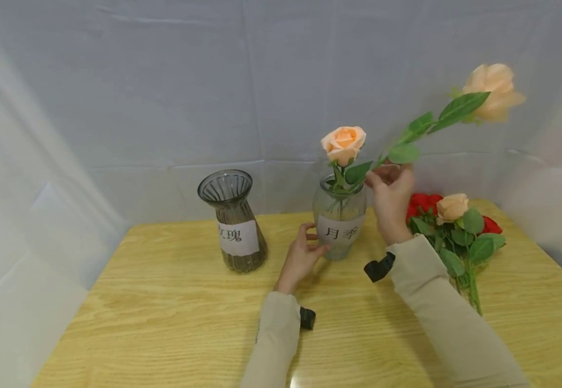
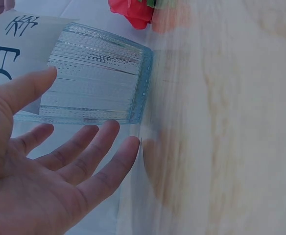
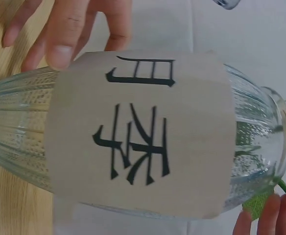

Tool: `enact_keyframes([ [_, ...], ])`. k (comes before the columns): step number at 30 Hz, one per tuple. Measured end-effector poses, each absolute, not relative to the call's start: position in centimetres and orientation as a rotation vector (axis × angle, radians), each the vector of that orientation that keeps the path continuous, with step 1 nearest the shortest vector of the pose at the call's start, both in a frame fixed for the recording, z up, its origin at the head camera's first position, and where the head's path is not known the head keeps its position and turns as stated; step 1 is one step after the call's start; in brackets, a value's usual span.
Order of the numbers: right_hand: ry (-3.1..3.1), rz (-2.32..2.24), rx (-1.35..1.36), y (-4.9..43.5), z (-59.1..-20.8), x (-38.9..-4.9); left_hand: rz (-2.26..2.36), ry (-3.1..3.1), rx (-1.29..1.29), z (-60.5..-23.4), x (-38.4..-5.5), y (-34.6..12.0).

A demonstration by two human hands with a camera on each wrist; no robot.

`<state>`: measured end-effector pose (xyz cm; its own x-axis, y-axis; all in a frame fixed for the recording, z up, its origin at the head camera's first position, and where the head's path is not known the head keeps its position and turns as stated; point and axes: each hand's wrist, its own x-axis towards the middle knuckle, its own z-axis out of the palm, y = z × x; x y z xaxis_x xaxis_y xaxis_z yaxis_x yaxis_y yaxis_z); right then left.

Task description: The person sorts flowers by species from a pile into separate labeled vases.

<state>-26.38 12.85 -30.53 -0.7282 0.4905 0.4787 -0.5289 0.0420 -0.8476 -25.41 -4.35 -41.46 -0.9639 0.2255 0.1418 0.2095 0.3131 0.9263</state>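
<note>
Vases [image 1: 341,252] — two; peach roses [image 1: 494,92] — three, one in right hand [image 1: 392,202].

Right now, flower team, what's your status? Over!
Left hand at clear vase. Right hand pinching leaning peach rose. Upright peach rose already inside, possibly in the way.

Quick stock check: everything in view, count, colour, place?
Table: one, yellow wood, foreground
Sheeting: count unclear, whitish, behind table
Clear vase: one, colourless, on table
Grey vase: one, grey, left of it
Labels: two, white, on vases
Peach roses: three, peach, one in clear vase, one held, one on table
Red roses: at least two, red, table's right
Wrist devices: two, black, at wrists
Sleeves: two, beige, on forearms
Left hand: one, beside clear vase
Right hand: one, holding peach rose
</note>
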Motion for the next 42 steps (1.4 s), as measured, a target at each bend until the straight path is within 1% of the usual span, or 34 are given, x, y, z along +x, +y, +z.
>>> enact_keyframes([
  [7,-1.851,1.612,-0.003,12.8,-30.7,-26.4,1.778,2.535,0.430,-41.5,-25.5,-4.3],
  [15,-2.088,1.346,0.090,13.8,-31.0,-25.9,1.784,2.522,0.410,-41.4,-25.4,-4.3],
  [21,-2.063,1.361,0.114,14.3,-31.7,-25.8,1.807,2.498,0.408,-41.3,-25.3,-4.3],
  [29,-1.970,1.319,0.184,14.0,-31.5,-26.2,1.797,2.502,0.415,-41.4,-25.4,-4.3],
  [37,-2.079,1.322,0.041,13.6,-30.7,-26.6,1.793,2.508,0.414,-41.5,-25.4,-4.3],
  [42,-2.171,1.504,0.011,13.8,-29.6,-27.5,1.802,2.499,0.409,-41.5,-25.5,-4.3],
])
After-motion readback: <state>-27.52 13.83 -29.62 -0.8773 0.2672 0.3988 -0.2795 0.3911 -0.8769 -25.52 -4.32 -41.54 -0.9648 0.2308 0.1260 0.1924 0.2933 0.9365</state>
